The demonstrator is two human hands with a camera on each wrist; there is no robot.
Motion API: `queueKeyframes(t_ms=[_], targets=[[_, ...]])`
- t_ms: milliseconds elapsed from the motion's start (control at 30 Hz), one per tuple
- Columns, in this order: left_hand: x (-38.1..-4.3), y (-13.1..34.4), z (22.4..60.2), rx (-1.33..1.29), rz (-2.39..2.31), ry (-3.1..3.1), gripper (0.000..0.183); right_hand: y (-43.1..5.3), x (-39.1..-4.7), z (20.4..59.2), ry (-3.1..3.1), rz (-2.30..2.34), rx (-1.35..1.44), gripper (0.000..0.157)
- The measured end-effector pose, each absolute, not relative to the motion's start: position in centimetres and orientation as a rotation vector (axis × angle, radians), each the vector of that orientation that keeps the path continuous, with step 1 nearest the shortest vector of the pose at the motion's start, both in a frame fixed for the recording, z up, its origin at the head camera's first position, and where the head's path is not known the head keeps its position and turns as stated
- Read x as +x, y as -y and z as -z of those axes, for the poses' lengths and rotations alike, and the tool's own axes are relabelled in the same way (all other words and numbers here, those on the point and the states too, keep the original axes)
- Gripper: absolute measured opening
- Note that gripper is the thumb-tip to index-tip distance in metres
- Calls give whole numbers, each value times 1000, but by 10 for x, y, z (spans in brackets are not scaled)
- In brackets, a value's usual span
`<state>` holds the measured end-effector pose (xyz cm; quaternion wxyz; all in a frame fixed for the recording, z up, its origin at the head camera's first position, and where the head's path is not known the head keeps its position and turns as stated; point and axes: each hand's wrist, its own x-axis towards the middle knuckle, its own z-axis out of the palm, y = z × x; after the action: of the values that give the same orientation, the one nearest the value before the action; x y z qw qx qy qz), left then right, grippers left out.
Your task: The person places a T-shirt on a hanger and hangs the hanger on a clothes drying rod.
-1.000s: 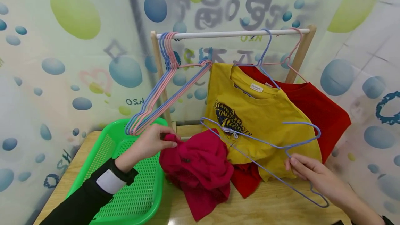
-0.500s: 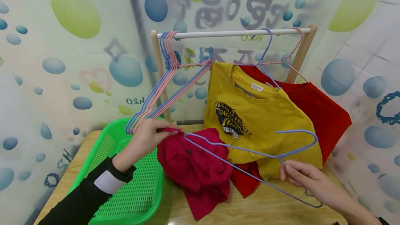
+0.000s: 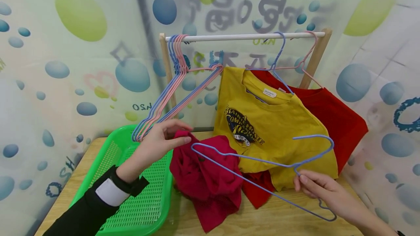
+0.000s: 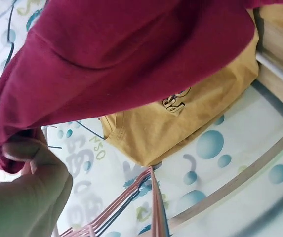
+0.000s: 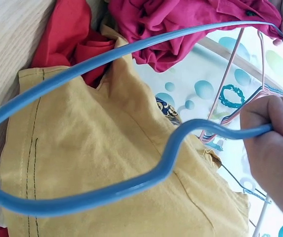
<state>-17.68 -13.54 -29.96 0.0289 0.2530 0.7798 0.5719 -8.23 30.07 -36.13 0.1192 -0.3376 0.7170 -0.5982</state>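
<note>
My left hand (image 3: 160, 143) pinches the edge of a crimson shirt (image 3: 213, 177) between thumb and fingers; the left wrist view shows the thumb (image 4: 27, 150) on the folded edge. The shirt hangs bunched from there, its lower end near the tabletop. My right hand (image 3: 319, 188) grips a blue clothes hanger (image 3: 256, 159) just below its hook, with the hook turned up to the right. One end of the hanger lies at the shirt's held edge, right beside my left thumb. Whether that end is inside the shirt I cannot tell.
Behind stands a rack with a white rail (image 3: 229, 37). Pink and blue hangers (image 3: 164, 97) hang at its left, a yellow T-shirt (image 3: 272, 119) and a red shirt (image 3: 344, 126) at its right. A green basket (image 3: 167, 192) stands left on the wooden table (image 3: 279, 221).
The blue hanger has moved left and down, bringing its end from over the yellow T-shirt to my left thumb. My left hand has raised the shirt's edge slightly, its fingers spread wider.
</note>
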Motion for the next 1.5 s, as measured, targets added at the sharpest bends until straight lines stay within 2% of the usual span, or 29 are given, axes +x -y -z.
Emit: queueKeyframes(t_ms=[200, 600, 1167, 1333, 1500], targets=[[-175, 142, 303, 708, -1777, -2186, 41, -301, -84, 363, -2112, 1758, -985, 38], [-172, 142, 306, 688, -1748, -2257, 27, -297, -85, 364, -2041, 1772, -978, 38], [-162, 129, 303, 1085, -1916, -2411, 11, -286, -87, 364, -1963, 1815, -1056, 39], [-157, 121, 296, 1337, -1954, -2366, 13, -282, -88, 362, -1982, 1800, -1088, 40], [-157, 118, 298, 1361, -1891, -2439, 14, -280, -89, 363, -2026, 1790, -1126, 41]])
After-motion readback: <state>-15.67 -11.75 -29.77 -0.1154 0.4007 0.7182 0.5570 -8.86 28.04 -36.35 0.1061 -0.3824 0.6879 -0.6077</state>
